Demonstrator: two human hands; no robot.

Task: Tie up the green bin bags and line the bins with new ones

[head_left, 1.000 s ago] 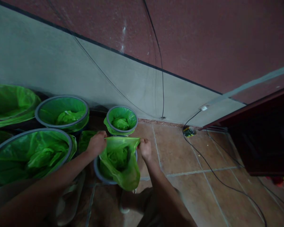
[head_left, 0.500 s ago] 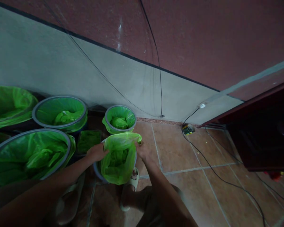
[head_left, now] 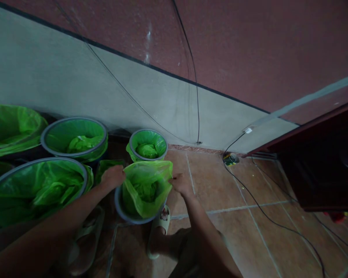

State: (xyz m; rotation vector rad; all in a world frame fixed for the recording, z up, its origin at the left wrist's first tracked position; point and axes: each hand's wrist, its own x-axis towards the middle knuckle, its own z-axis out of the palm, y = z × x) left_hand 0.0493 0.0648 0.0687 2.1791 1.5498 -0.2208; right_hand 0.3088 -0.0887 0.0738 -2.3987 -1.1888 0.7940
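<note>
At the lower centre of the frame, the green bag (head_left: 147,187) lies between the left hand (head_left: 113,177) and the right hand (head_left: 182,183), each pinching one side so its far edge stretches crosswise over the grey-rimmed bin (head_left: 120,210), neither hand clearly nearer.

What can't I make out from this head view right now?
- Head view: the inside bottom of the near bin, hidden by the green bag.
- Head view: whether the right grip pinches the bag or only touches it; too dim and small.
- Head view: the rest of the upper-left green liner, cut off by the left edge.
- Head view: any print on the dark can; too small.
- Head view: what the red thing is; blurred.
</note>
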